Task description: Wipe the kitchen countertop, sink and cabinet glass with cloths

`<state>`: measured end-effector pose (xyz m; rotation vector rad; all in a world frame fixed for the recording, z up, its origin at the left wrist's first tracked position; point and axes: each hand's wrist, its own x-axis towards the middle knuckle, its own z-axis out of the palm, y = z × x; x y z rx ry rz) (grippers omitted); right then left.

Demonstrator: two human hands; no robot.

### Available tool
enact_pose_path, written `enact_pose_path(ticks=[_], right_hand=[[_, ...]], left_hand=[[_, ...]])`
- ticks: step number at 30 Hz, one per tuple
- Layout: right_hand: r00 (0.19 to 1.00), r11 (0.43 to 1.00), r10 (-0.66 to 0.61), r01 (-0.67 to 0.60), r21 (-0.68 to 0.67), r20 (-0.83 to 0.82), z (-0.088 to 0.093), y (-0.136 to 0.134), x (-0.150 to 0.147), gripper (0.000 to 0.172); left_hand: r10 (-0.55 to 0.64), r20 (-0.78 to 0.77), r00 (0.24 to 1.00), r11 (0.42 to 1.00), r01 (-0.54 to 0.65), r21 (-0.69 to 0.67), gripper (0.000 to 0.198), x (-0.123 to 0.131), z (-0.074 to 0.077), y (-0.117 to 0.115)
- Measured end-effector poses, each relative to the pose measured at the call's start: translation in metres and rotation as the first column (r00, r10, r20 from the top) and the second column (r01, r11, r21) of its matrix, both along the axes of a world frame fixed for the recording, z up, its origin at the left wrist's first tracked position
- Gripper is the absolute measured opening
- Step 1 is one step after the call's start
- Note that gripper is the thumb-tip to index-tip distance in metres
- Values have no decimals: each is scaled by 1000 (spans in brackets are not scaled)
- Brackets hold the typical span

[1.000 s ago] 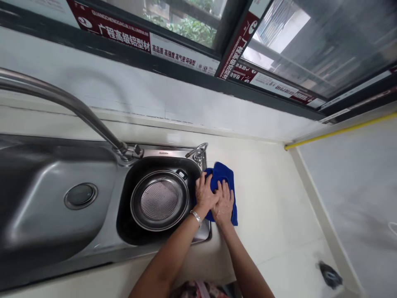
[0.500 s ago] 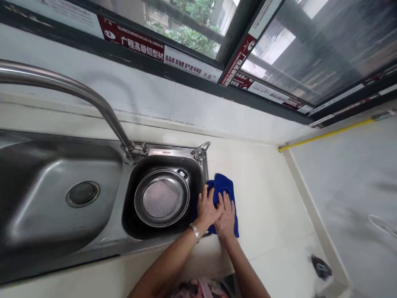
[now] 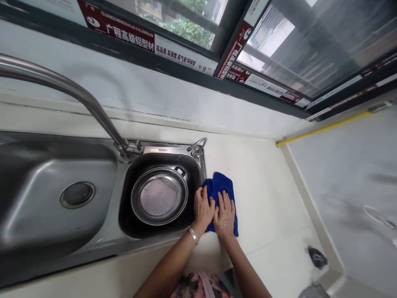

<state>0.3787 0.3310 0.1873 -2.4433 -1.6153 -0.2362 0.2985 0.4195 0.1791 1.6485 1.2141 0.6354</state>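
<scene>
Both hands press flat on a blue cloth [image 3: 222,188] that lies on the cream countertop at the right rim of the sink. My left hand [image 3: 203,207], with a silver bracelet at the wrist, lies on the cloth's left side over the sink edge, fingers stretched out. My right hand [image 3: 225,214] rests beside it on the cloth's middle, fingers spread. Just left of the hands, a round steel pan [image 3: 159,196] with a dotted base sits in the small right basin.
A steel double sink [image 3: 37,231] fills the left, with a drain [image 3: 77,194] in the big basin and a curved tap [image 3: 77,97] over it. White countertop [image 3: 269,194] runs right to a wall. A small dark object [image 3: 316,257] lies near the corner. Windows stand behind.
The hands and cloth have shifted slightly toward me along the sink rim, staying pressed together on the cloth. The view has also moved a little.
</scene>
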Motion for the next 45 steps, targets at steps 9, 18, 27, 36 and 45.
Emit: enact_pose_path(ticks=[9,18,27,36,45], right_hand=[[1000,999,-13,13,-34,-1,8,4,-2,61],[1000,999,-15,15,-44,9,9,6,-2,64],[997,993,-59,63,-101,47,8,34,2,64],[999,993,-27,30,-111,24,9,54,13,69],[997,993,71,-72,-94,-9,11,41,26,58]], left_hand=[[59,17,998,998,-59,4,46,9,-2,34],[155,65,986,987,-157,31,39,24,-13,50],[160,-4,987,987,-160,26,37,35,-4,74],[37,-141,989,999,-37,-1,42,33,8,104],[-129,-223,966,992,124,-40,47,13,11,80]])
